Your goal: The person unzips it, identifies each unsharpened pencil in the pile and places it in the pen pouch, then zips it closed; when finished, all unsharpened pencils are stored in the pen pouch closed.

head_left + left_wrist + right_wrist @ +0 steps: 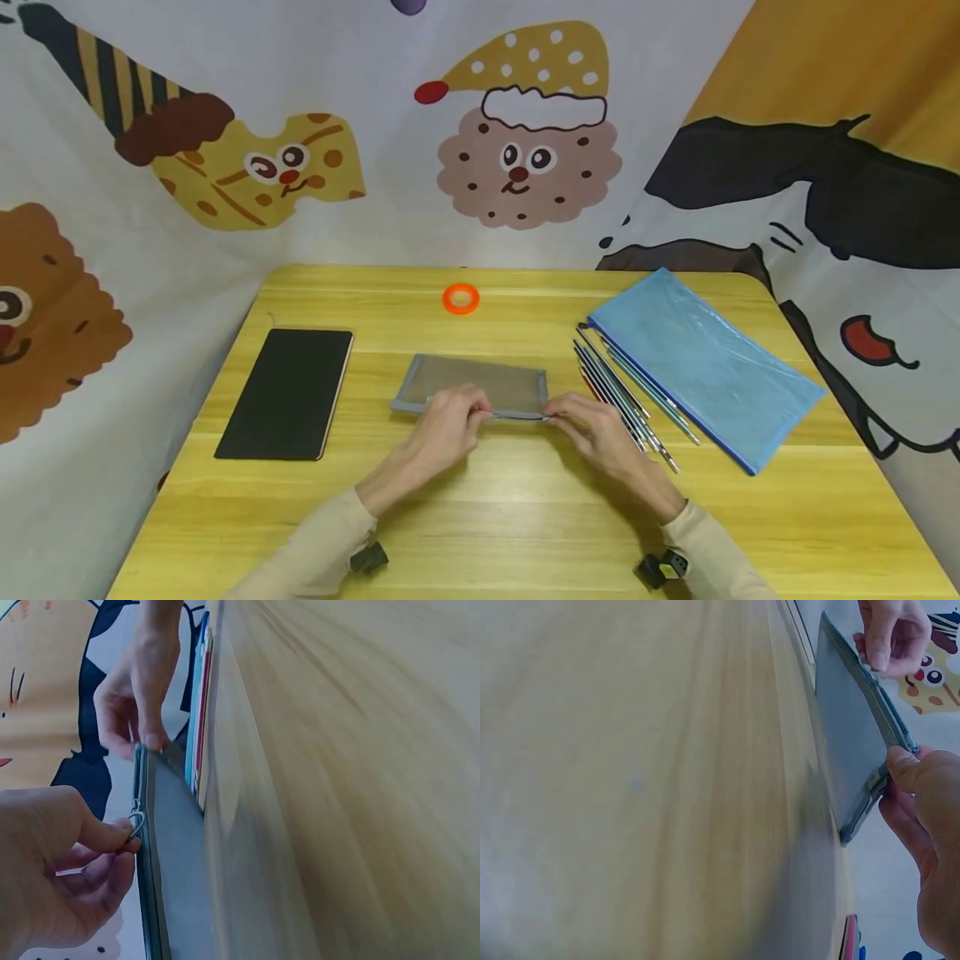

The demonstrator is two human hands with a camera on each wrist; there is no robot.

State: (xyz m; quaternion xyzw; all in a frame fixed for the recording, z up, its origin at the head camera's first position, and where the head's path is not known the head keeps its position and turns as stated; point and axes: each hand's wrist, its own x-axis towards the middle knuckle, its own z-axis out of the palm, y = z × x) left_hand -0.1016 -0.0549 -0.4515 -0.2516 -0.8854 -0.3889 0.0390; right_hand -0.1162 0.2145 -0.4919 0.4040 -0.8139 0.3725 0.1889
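A grey see-through zip pouch (480, 379) lies in front of me, its near edge lifted a little off the table. My left hand (450, 421) pinches the ring-shaped zip pull (137, 820) partway along that edge. At the pouch's near right corner, my right hand (596, 429) grips the fabric between thumb and fingers. The right wrist view shows this hand (934, 810) holding the corner by the zip's end. Whether anything is inside the pouch, I cannot tell.
Several pencils (615, 387) lie close to my right hand, beside a blue zip bag (712, 367). A black notebook (285, 396) is on the left. Farther back sits an orange tape roll (461, 298). A printed curtain (390, 183) hangs behind the wooden table (480, 533).
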